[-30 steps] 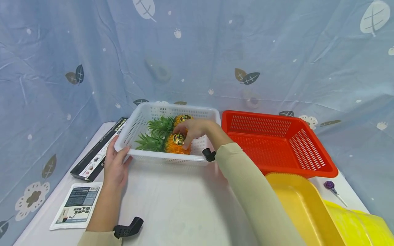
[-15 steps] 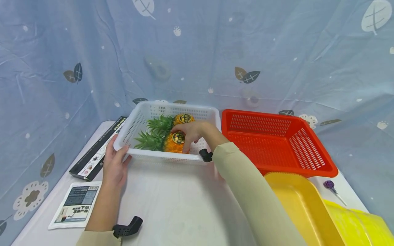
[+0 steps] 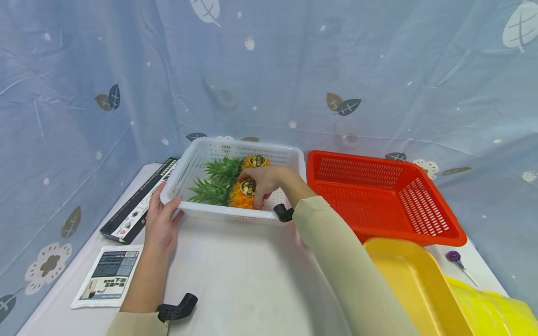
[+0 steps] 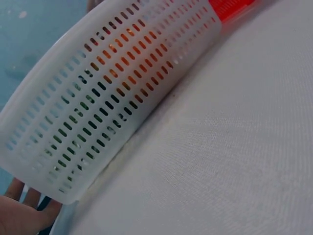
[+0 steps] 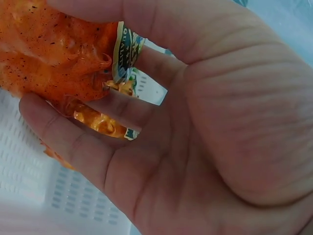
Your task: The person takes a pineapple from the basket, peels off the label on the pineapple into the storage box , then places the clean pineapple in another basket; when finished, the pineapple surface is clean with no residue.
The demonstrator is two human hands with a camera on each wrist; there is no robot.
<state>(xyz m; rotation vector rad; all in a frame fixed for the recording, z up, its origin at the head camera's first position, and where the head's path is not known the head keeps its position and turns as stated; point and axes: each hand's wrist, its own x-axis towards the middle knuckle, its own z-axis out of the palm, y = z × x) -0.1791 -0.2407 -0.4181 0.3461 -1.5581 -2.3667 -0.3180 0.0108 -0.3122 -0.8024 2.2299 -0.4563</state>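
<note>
Gripping the nearer pineapple [image 3: 241, 197] in the white basket [image 3: 227, 211], mid-frame
Right hand [image 3: 269, 181] curves thumb and fingers round it, half-closed; left hand [image 3: 162, 226] pinches the basket's corner, left of centre.

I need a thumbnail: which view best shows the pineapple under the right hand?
The head view: the pineapple shows crown, body and label, though the right hand covers part. The right wrist view has only orange skin and some label; the left wrist view, orange glimpses through the white basket.
</note>
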